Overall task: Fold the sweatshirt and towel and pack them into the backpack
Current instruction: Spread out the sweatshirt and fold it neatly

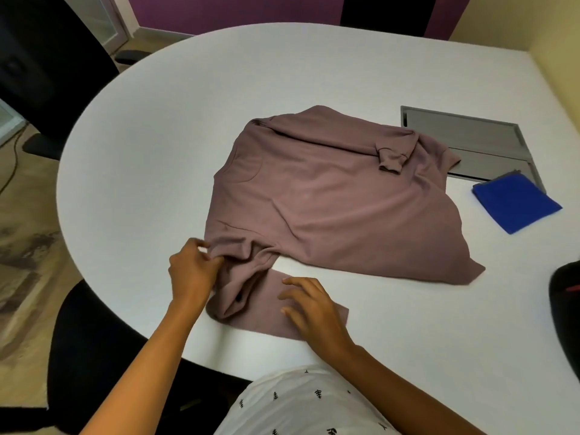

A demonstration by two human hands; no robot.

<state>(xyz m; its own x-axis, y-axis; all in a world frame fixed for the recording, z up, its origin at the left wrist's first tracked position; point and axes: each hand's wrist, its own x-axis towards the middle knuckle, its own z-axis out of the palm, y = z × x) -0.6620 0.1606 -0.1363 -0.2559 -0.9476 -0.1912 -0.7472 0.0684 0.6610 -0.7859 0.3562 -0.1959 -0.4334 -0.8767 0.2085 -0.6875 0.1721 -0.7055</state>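
A blue towel [516, 204] lay beside a grey panel [470, 133] on the table [219, 105]. The left hand [191, 271] pinched the sweatshirt [329, 196]; the right hand [314, 306] lay flat, unclenched, on its sleeve.

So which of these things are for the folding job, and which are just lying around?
For the job: sweatshirt, pinched by the left hand, right hand resting on it; blue towel; black thing at the right edge, maybe the backpack.
Just lying about: grey hatch; black chair.
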